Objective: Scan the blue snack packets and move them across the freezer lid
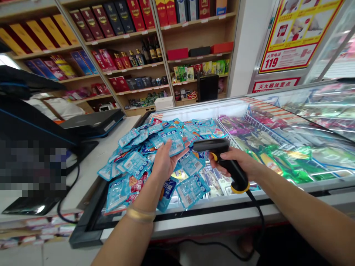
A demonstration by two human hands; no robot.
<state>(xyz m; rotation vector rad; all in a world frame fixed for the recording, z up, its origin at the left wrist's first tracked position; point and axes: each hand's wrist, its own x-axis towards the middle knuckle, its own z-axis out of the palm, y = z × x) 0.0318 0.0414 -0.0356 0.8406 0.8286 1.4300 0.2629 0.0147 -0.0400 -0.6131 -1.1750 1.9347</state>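
Observation:
My left hand (166,160) is palm up with a small blue snack packet (176,146) in it, the printed label side facing up. My right hand (241,162) grips a black and yellow barcode scanner (233,162), its head pointing left at the packet from a short distance. A loose heap of similar blue snack packets (135,164) lies around and beneath my left hand on the freezer's glass top. A single blue packet (193,191) rests near the front edge, below the scanner.
Frozen goods in wire baskets (260,127) show through the glass of the chest freezer (194,221). The scanner's cable (259,210) hangs over the front edge. At left stands a counter (94,162) with a black device (94,120). Stocked shelves (124,37) line the back wall.

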